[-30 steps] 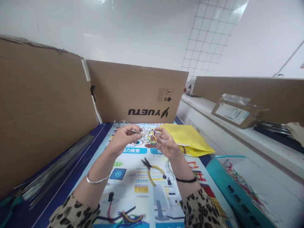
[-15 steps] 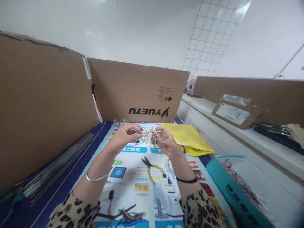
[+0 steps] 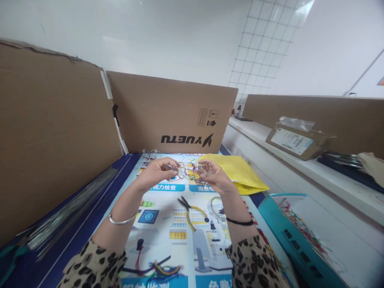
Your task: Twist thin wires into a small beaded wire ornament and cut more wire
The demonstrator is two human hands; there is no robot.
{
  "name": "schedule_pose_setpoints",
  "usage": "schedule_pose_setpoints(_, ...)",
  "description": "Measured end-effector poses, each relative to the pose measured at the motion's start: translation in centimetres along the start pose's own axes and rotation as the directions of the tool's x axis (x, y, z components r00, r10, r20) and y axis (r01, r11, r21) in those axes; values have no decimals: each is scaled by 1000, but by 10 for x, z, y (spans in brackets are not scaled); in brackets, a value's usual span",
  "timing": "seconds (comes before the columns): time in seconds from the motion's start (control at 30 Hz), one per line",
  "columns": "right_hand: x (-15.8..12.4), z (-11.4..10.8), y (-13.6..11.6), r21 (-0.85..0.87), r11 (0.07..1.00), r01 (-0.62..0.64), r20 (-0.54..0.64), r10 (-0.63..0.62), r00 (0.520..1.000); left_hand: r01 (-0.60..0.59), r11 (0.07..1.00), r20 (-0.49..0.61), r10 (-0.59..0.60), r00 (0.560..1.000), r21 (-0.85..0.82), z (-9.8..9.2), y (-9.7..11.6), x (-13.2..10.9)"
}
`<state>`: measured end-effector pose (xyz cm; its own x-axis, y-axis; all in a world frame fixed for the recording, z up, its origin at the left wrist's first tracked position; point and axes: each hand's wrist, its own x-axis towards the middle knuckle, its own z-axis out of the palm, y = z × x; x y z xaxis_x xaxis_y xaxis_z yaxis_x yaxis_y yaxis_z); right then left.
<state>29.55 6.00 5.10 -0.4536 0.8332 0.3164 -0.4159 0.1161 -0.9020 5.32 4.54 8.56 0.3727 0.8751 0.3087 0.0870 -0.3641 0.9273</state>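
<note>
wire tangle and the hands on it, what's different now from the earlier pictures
The right hand has moved slightly to the right, away from the left hand, so more of the pale ring beside its forearm shows. Nothing was visibly let go: both hold the wire tangle. The pliers, yellow envelope and teal box stayed put.

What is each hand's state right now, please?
Left hand: closed, pinching one side of the wire tangle.
Right hand: closed loosely, holding the wire tangle's other side.
</note>
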Motion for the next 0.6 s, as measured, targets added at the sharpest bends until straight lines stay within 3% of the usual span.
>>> schedule_pose_setpoints(0.17, 1, -1, 9, 48, 999, 5, 23, -6, 1000, 19, 999, 1, -19, 1000, -29, -3, -6, 2)
schedule_pose_setpoints(0.33, -1, 5, 5, 0, 998, -56, 91, 55, 994, 36, 998, -17, -37, 999, -44, -5, -5, 3)
schedule_pose_setpoints(0.6, -2, 6, 3, 17, 995, -95, 97, 93, 991, 34, 998, -20, -36, 999, -60, -3, -3, 2)
